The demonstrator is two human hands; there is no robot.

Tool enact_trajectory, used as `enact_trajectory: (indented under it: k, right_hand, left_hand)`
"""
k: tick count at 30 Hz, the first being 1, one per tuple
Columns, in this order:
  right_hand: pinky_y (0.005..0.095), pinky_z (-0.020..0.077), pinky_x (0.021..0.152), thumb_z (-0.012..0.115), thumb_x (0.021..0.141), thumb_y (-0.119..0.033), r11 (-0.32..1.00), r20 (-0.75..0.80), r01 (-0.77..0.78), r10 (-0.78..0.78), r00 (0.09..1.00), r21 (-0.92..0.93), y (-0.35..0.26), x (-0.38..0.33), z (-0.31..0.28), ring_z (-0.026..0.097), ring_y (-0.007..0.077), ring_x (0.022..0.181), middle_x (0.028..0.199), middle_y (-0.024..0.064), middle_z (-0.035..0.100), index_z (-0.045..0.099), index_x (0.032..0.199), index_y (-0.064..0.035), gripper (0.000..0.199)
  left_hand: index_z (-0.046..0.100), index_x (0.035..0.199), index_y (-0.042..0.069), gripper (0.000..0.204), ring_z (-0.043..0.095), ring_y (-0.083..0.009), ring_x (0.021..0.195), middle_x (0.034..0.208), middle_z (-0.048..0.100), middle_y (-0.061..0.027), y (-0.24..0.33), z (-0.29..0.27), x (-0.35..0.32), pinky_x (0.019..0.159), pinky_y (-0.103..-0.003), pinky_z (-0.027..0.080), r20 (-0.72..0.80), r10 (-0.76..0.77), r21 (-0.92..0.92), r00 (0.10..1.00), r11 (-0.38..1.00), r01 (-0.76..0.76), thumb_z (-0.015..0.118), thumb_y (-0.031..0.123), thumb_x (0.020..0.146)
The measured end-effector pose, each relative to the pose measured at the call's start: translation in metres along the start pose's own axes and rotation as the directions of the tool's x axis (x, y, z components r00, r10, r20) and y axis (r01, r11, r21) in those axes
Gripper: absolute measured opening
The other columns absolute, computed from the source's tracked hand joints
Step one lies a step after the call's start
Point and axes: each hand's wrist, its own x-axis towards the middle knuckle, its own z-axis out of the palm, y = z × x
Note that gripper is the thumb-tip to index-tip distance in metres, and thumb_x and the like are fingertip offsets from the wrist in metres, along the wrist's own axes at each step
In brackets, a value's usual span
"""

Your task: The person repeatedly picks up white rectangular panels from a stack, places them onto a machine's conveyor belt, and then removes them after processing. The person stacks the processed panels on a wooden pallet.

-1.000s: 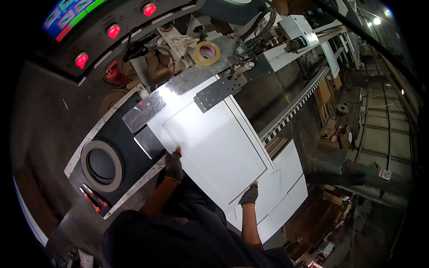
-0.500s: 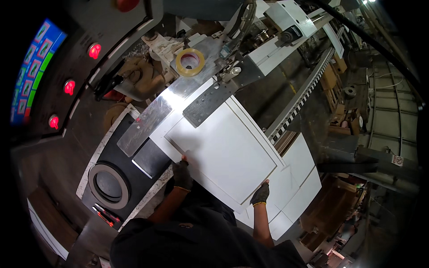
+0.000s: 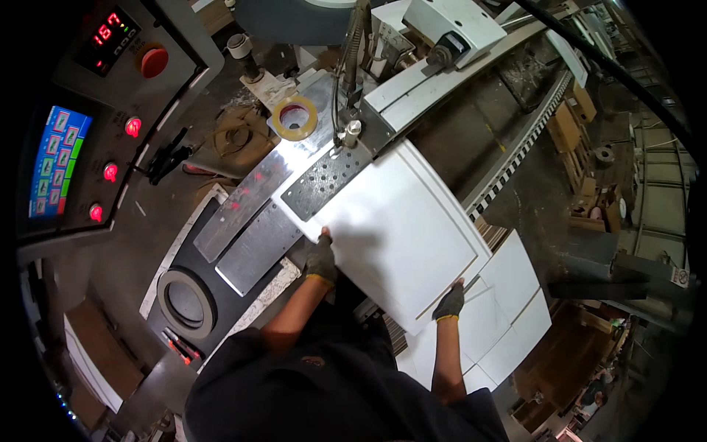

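A white cabinet door panel (image 3: pixel 394 236) with a recessed face lies slantwise in front of me, its far left edge under a dark perforated metal plate (image 3: pixel 328 180). My left hand (image 3: pixel 321 261), in a dark glove with bare fingertips, closes on the panel's near left edge, thumb on top. At the near right edge, my right hand (image 3: pixel 450 300), gloved alike, grips the same panel with its thumb over the rim. The other fingers of both hands are mostly hidden beneath the board.
White panels (image 3: pixel 508 295) lie stacked to the right, beside a long rail (image 3: pixel 515 140). A yellow tape roll (image 3: pixel 312 116) rests on the machine's metal table (image 3: pixel 239 210). The control box (image 3: pixel 173 77) stands left. Nearer lie a grey ring (image 3: pixel 168 309) and red-handled tools (image 3: pixel 180 348).
The view has turned and shifted, bringing more of the control box into sight. Both hands keep their hold on the panel, which now sits slightly farther up and right in the picture.
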Motion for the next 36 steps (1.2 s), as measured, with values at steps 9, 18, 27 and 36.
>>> enact_trajectory:
  k: [9, 18, 27, 36]
  right_hand:
    - [0.0437, 0.0411, 0.104, 0.056, 0.091, -0.053, 0.974, -0.066, 0.121, -0.136, 0.989, -0.192, -0.021, 0.074, -0.035, 0.052, 0.0279, 0.120, 0.137, 0.0112, 0.052, 0.050, 0.130, -0.0087, 0.059]
    - [0.0370, 0.0532, 0.066, 0.049, 0.096, -0.039, 0.963, 0.333, -0.254, 0.209, 0.919, 0.096, 0.121, -0.021, -0.165, 0.065, 0.0256, 0.077, 0.102, 0.0125, 0.064, 0.055, 0.109, -0.0089, 0.034]
    - [0.0369, 0.0513, 0.073, 0.060, 0.090, -0.042, 0.813, -0.271, -0.385, 0.289, 0.918, -0.437, 0.242, -0.203, -0.257, 0.063, 0.0246, 0.085, 0.106, 0.0150, 0.065, 0.057, 0.114, -0.0018, 0.048]
    - [0.0441, 0.0383, 0.105, 0.074, 0.072, -0.049, 0.315, -0.339, -0.345, 0.076, 0.938, -0.884, 0.264, -0.179, -0.293, 0.039, 0.0374, 0.133, 0.144, 0.0221, 0.039, 0.039, 0.139, -0.0046, 0.088]
  left_hand:
    - [0.061, 0.099, 0.003, 0.050, 0.048, -0.0134, 0.077, 0.085, 0.057, -0.0025, -0.050, 0.070, 0.073, 0.070, -0.032, 0.042, -0.054, 0.214, 0.229, 0.975, 0.953, -0.196, 0.064, 0.052, 0.089]
    - [0.055, 0.106, 0.010, 0.042, 0.061, -0.0229, 0.074, 0.086, 0.063, -0.0084, -0.049, 0.105, 0.076, 0.071, -0.036, 0.052, 0.843, -0.280, 0.034, 0.459, 0.880, 0.474, 0.058, 0.050, 0.093]
    - [0.019, 0.150, 0.000, 0.091, 0.038, -0.0398, 0.135, 0.145, 0.039, -0.0280, -0.138, 0.034, -0.155, 0.108, -0.041, 0.034, 0.826, 0.036, 0.550, 0.562, 0.160, -0.819, 0.070, 0.033, 0.082]
    - [0.029, 0.144, -0.003, 0.071, 0.053, -0.0415, 0.118, 0.137, 0.046, -0.0262, -0.151, 0.047, -0.155, 0.096, -0.043, 0.045, 0.846, 0.073, 0.533, 0.529, -0.149, -0.833, 0.063, 0.023, 0.088]
